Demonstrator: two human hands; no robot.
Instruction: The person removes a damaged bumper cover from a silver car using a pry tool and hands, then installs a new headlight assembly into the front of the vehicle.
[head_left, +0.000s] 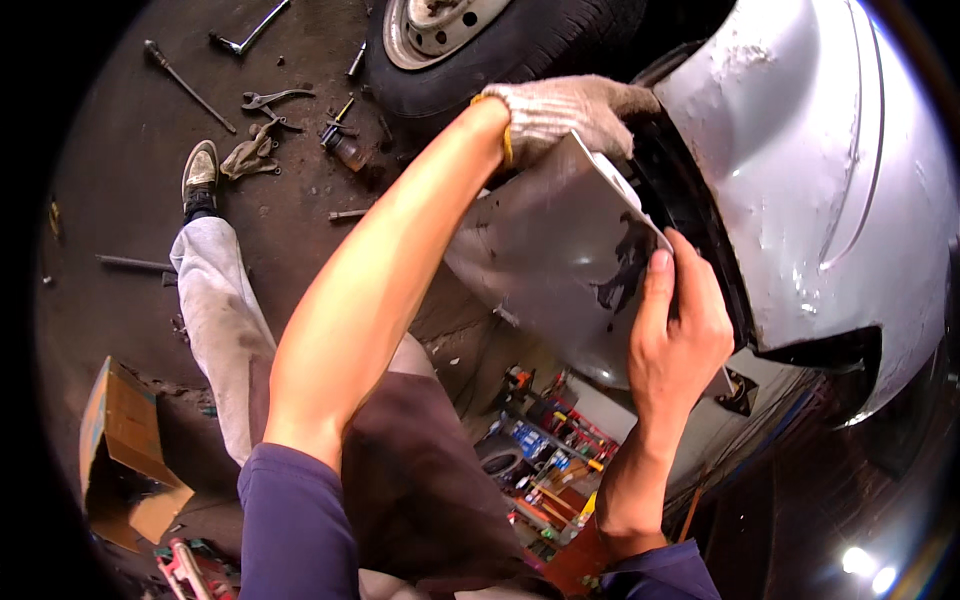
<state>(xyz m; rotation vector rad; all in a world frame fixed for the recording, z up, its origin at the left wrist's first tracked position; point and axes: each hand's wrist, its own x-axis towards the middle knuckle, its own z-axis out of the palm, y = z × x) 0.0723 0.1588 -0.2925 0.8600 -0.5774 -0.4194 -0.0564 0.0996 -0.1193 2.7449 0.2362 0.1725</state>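
Dark workshop floor [110, 205], pliers [264, 101] on it. Silver body panel [540, 245] beside scuffed car body [790, 160]. Right hand [682, 335]: bare fingers gripping panel's edge. Left hand [570, 110]: gloved, at panel's top; cannot tell finger closure.

We see the car body [800, 150] washed pale by glare and a softer gleam on the panel [550, 220], while the floor [110, 190] lies dim and brownish. Two lights [858, 561] flare at lower right. Our fisheye view curves straight edges and falls to black around its rim.
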